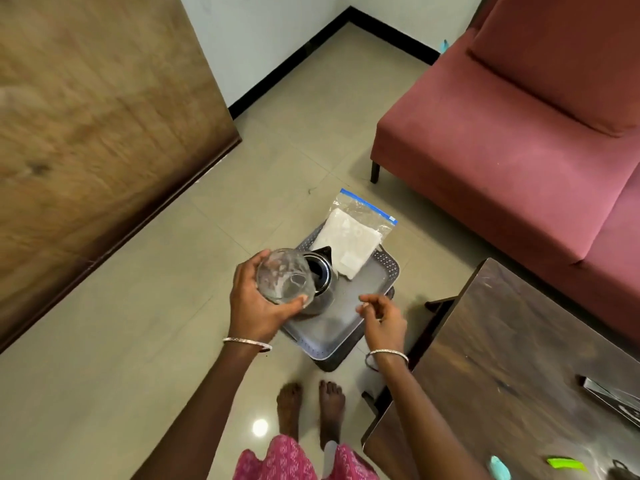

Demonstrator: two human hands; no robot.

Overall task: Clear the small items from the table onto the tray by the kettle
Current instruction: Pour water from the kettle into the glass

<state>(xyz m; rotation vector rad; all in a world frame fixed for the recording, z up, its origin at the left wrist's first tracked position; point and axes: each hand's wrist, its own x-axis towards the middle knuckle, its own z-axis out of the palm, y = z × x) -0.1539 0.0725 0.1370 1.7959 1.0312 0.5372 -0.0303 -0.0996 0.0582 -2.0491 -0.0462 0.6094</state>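
Observation:
A grey plastic tray [349,318] sits low, on a dark stand above the tiled floor. On it stand a steel kettle [322,282] with an open top and a zip bag of white contents [349,240] that overhangs the far edge. My left hand [256,306] grips a clear glass [284,276], tilted on its side just left of the kettle. My right hand [381,320] hovers over the tray's right part, fingers loosely bent and holding nothing.
A dark wooden table [502,368] stands at the right, with a green item [566,464], a teal item [498,467] and a dark tool [613,396] on it. A red sofa [502,133] is behind, a wooden panel [86,133] at the left. My bare feet [311,407] stand before the tray.

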